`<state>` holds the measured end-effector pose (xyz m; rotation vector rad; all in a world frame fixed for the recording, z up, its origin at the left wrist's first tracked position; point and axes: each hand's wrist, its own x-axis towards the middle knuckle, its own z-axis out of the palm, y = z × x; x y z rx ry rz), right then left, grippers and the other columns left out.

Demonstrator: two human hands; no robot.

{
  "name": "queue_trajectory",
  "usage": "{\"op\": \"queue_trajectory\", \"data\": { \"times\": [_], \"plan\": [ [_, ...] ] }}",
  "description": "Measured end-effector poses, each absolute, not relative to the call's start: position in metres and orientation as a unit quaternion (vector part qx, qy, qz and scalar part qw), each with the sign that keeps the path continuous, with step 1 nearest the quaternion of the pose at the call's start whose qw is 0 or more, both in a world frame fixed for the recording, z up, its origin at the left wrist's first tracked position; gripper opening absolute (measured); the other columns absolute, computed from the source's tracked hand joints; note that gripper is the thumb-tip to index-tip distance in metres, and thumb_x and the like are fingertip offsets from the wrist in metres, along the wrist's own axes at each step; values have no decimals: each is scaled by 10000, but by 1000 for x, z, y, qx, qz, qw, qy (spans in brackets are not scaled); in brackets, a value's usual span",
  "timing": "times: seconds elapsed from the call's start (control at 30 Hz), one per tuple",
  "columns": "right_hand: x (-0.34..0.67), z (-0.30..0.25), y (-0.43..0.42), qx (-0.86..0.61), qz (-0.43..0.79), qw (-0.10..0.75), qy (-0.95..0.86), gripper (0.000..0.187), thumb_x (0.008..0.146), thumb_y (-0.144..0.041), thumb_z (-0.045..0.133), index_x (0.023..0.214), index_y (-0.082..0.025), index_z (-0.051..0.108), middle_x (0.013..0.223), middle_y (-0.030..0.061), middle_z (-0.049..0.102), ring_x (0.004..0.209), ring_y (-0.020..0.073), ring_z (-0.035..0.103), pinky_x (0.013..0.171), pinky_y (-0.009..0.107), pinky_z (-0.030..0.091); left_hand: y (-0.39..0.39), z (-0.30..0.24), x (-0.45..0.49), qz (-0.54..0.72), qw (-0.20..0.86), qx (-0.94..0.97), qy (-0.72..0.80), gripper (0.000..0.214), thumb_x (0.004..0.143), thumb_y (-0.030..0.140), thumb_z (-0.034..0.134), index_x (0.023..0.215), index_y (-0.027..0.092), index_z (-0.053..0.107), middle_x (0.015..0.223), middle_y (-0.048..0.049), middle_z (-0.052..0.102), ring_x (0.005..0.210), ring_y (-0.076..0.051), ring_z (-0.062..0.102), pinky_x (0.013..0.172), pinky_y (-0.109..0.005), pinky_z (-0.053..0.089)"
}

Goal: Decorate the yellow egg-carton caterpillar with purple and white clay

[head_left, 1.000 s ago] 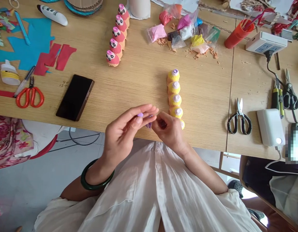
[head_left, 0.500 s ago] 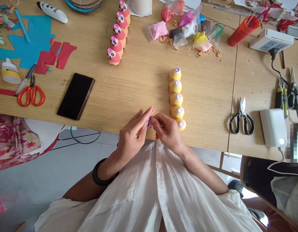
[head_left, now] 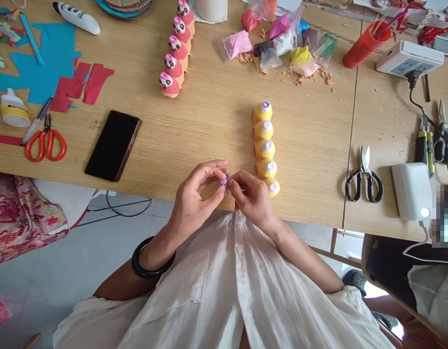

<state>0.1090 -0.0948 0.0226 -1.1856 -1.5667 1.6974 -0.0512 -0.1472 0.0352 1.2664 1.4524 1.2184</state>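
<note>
My left hand pinches a small lump of purple clay between thumb and fingertips at the table's front edge. Close against it, my right hand has its thumb and forefinger pressed on a small bag with more purple in it, mostly hidden by the fingers. Just beyond my right hand lies a row of yellow domes with pale lilac tops; the farthest top carries a darker purple ring. Farther back stands a row of red domes with pink tops and small black-and-white faces.
Bags of coloured clay and orange crumbs lie at the back. A phone and red-handled scissors are at left, near blue and red paper scraps. Black-handled scissors, a white device and a power strip sit at right.
My left hand's fingers have gone from nearly straight to curled, and now pinch a purple lump drawn slightly away from my right hand. The right hand has hardly moved.
</note>
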Motion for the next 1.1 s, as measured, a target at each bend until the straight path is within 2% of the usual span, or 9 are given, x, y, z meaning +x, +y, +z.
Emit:
{"op": "queue_trajectory", "data": {
  "times": [0.1, 0.27, 0.37, 0.47, 0.57, 0.67, 0.8, 0.97, 1.1],
  "plan": [
    [109, 21, -94, -439, 630, 272, -580, 373, 984, -534, 653, 809, -216, 571, 730, -7, 603, 584, 103, 503, 509, 241, 422, -148, 35, -52, 466, 353, 551, 596, 54, 975, 231, 701, 1000, 191, 727, 1349, -119, 743, 1228, -230, 749, 1080, -359, 639],
    [110, 20, -94, -433, 633, 272, -581, 357, 993, -533, 629, 837, -214, 585, 742, 0, 627, 599, 109, 531, 517, 242, 428, -150, 33, -59, 404, 192, 653, 611, 227, 1026, 232, 641, 1175, 255, 811, 1397, -62, 752, 1260, -224, 739, 1141, -399, 610],
    [110, 20, -95, -428, 634, 277, -581, 335, 999, -507, 621, 838, -216, 584, 715, -12, 600, 595, 113, 537, 521, 247, 426, -150, 34, -61, 391, 209, 659, 607, 258, 1024, 224, 640, 1214, 254, 811, 1449, -63, 727, 1286, -226, 732, 1137, -389, 612],
    [110, 20, -95, -428, 633, 286, -579, 327, 1003, -493, 624, 832, -217, 582, 711, -16, 592, 593, 114, 541, 529, 251, 426, -148, 38, -63, 382, 250, 645, 613, 225, 1009, 261, 689, 1195, 242, 814, 1422, -66, 741, 1239, -221, 750, 1119, -378, 617],
    [111, 20, -96, -426, 629, 288, -583, 345, 1007, -507, 614, 824, -218, 570, 730, -5, 616, 591, 111, 532, 528, 251, 422, -146, 39, -64, 382, 247, 640, 619, 210, 1021, 283, 696, 1175, 219, 824, 1382, -75, 763, 1212, -212, 759, 1100, -348, 614],
    [112, 21, -96, -434, 619, 283, -591, 375, 1016, -530, 588, 804, -222, 553, 704, -7, 590, 580, 109, 511, 514, 247, 405, -146, 40, -64, 387, 226, 633, 631, 209, 1051, 300, 662, 1123, 215, 839, 1266, -64, 813, 1160, -203, 777, 1052, -320, 620],
    [112, 20, -96, -437, 613, 275, -598, 368, 1020, -525, 579, 808, -225, 552, 675, -15, 565, 579, 113, 512, 519, 247, 402, -145, 43, -61, 387, 248, 614, 642, 176, 1037, 300, 664, 1018, 230, 824, 1065, -27, 849, 976, -186, 797, 928, -300, 637],
    [112, 21, -95, -433, 576, 287, -631, 283, 999, -395, 570, 774, -230, 521, 653, -30, 540, 571, 104, 466, 541, 257, 372, -145, 46, -60, 381, 287, 582, 659, 82, 950, 203, 678, 955, 221, 757, 940, 7, 828, 810, -146, 771, 812, -263, 616],
    [114, 26, -93, -452, 488, 271, -696, 272, 923, -275, 579, 697, -239, 432, 600, -49, 471, 545, 91, 376, 536, 267, 304, -147, 46, -61, 360, 227, 580, 694, 120, 890, 169, 690, 990, 232, 710, 889, 25, 789, 745, -137, 729, 772, -269, 588]
  ]
}}
